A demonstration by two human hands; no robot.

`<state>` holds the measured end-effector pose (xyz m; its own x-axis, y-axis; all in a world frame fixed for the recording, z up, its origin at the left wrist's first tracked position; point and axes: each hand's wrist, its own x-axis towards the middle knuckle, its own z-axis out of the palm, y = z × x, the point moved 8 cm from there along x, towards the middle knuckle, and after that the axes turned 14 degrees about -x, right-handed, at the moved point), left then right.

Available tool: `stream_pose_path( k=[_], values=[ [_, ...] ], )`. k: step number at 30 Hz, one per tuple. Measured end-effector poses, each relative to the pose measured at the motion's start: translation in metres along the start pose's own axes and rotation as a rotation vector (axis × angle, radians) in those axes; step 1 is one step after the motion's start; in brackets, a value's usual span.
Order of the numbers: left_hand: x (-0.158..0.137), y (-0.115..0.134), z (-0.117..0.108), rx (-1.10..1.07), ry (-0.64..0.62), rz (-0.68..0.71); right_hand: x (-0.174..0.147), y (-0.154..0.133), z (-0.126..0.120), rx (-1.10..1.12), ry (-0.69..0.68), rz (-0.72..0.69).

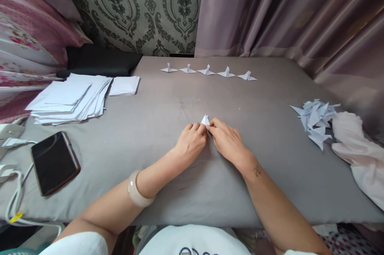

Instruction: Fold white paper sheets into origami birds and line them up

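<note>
Near the middle of the grey table surface (144,127), a small folded white paper piece (205,120) pokes up between my two hands, its pointed tip facing away from me. My left hand (192,143) has its fingers curled down over the paper's near left side. From the right, my right hand (225,138) pinches the paper's near edge with thumb and forefinger. Most of the lower part of the piece is hidden under my fingers. Beyond my hands, several folded paper cranes (208,70) stand in a row at the far side.
At left lie a stack of white paper sheets (72,99), a smaller stack (124,86), a phone (55,163) and white cables (19,191). A pile of folded paper pieces (316,117) sits at right, beside a pale cloth (357,143). A black case (102,59) rests behind the sheets.
</note>
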<state>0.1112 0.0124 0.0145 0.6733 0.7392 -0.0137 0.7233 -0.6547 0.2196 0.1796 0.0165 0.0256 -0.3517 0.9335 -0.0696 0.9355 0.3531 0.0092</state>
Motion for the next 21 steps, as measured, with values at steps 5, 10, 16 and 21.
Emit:
stream_pose_path(
  k=[5,10,16,21],
  values=[
    [-0.002,0.003,0.003,-0.008,-0.021,-0.072,-0.001,-0.012,-0.005,-0.106,-0.086,0.017],
    [-0.005,-0.002,-0.002,-0.044,-0.071,-0.105,-0.002,-0.008,-0.007,-0.139,-0.078,0.027],
    [-0.005,-0.016,-0.005,-0.102,-0.026,-0.099,-0.005,0.001,-0.004,-0.115,-0.056,0.042],
    [-0.003,-0.034,-0.009,-0.32,0.155,-0.09,-0.002,0.012,-0.002,0.027,-0.048,0.08]
  ],
)
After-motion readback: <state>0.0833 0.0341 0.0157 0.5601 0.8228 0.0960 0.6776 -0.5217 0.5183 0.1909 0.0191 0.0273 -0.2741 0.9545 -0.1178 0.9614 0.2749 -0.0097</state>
